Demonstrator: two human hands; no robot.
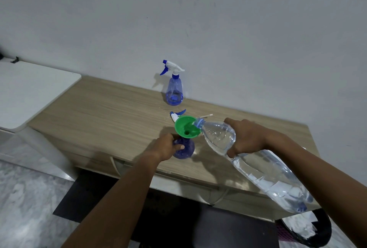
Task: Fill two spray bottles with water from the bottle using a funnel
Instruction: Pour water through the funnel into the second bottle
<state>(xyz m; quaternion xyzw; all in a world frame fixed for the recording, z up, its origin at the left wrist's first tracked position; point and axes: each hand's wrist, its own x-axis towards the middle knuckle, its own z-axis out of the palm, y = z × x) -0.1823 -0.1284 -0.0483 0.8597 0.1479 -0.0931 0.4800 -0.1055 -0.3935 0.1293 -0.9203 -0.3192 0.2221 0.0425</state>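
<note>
A green funnel (186, 127) sits in the neck of a blue spray bottle (185, 149) near the middle of the wooden table (99, 112). My left hand (165, 147) grips that bottle's body. My right hand (245, 138) holds a large clear water bottle (258, 168) tilted, its open mouth resting over the funnel's rim. Behind the funnel lies the detached spray head (176, 114) with its white tube. A second blue spray bottle (174, 91), its trigger head fitted and some water inside, stands upright by the wall.
A white surface (29, 89) adjoins the table on the left. A black bin (309, 230) stands on the floor at the lower right. Under the table's front edge is a dark mat. The grey wall runs close behind the table.
</note>
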